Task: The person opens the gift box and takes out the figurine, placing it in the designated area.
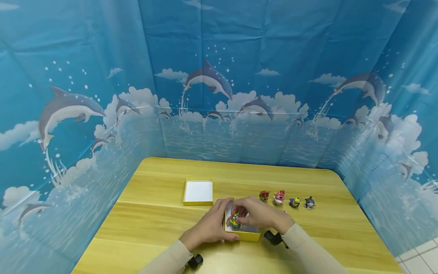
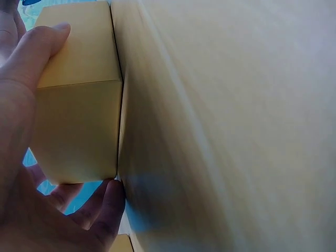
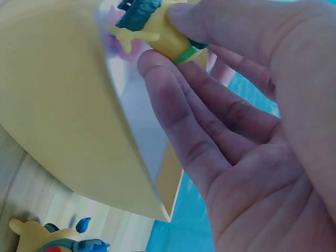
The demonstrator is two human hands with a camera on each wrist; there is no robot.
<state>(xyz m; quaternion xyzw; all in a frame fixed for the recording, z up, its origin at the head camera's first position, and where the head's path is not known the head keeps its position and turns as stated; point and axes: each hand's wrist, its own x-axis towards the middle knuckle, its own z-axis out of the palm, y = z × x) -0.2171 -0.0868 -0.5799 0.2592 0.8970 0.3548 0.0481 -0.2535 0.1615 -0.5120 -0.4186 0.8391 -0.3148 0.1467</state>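
My right hand (image 1: 258, 213) pinches a small yellow toy figurine (image 1: 235, 221) with green clothing and big round eyes, holding it over the open yellow box (image 1: 249, 237). In the right wrist view, thumb and fingertips hold the figurine (image 3: 160, 34) by its body, near the box rim. Pink from another figurine (image 3: 126, 46) shows inside the white-lined box. My left hand (image 1: 211, 227) grips the box at its left end. Its thumb presses one yellow face (image 2: 76, 47), with the fingers around the end in the left wrist view.
Behind the box lies a yellow lid (image 1: 198, 191), white inside up. Several figurines stand right of it, including a pink one (image 1: 279, 198), a yellow and purple one (image 1: 294, 202) and a grey one (image 1: 309, 203). A dolphin-print curtain (image 1: 219, 144) borders the wooden table (image 1: 143, 217).
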